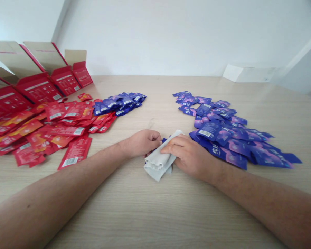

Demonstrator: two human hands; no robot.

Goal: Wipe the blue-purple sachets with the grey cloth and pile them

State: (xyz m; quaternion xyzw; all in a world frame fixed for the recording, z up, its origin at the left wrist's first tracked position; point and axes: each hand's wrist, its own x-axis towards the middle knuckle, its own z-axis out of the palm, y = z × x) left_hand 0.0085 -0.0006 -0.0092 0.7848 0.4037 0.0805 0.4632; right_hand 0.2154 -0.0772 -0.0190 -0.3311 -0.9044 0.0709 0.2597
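Across a pale table (134, 214), my right hand (182, 152) closes on a cloth (155, 162), likely light, soft and best held mid-fold, while my left hand (144, 142) pinches a mostly hidden packet (164, 140).

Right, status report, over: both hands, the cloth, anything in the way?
Left hand closed on dark blue packet, mostly hidden. Right hand gripping folded white cloth over it. Pile of purple-blue sachets close by.

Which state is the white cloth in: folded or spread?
Folded: the white cloth shows layered edges at its near end, and the right hand grips it as a narrow bundle.
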